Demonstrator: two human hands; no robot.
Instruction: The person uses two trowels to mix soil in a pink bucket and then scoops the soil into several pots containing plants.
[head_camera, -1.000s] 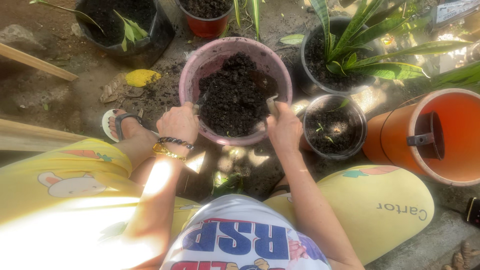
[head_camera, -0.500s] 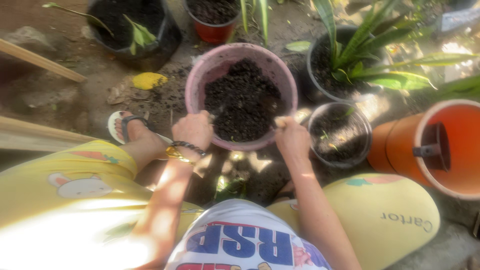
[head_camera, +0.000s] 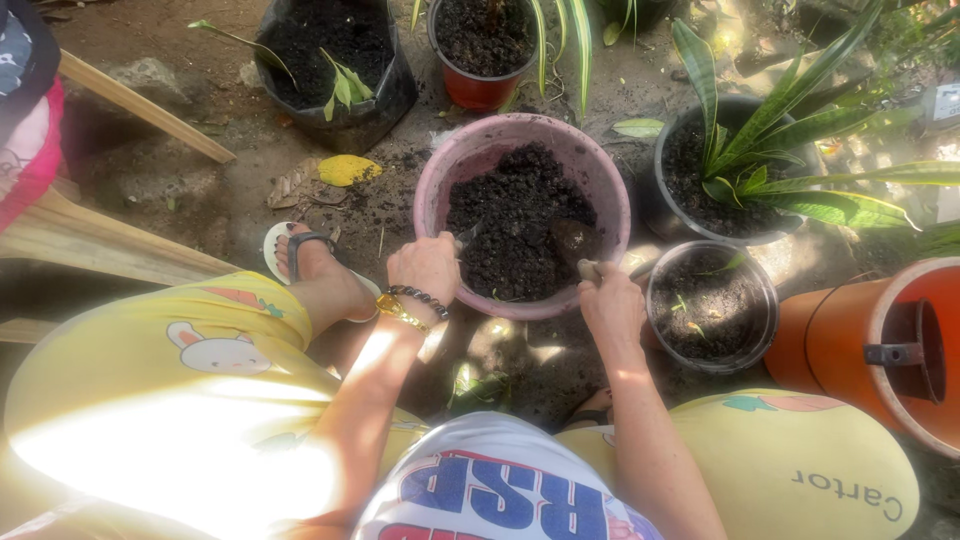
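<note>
Left hand fingers clamped on pink pot rim; right hand fisted round trowel

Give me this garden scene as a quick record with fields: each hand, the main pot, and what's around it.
Left hand: left hand grips the near rim of the pink pot
Right hand: right hand at the rim, its grip closed on a small trowel whose blade sits in the soil
Pink pot: holds dark soil, no plant visible
Right of it: small black pot, black pot with long green leaves, orange container on its side
Behind it: red pot, black grow bag
Ground: yellow leaf
</note>
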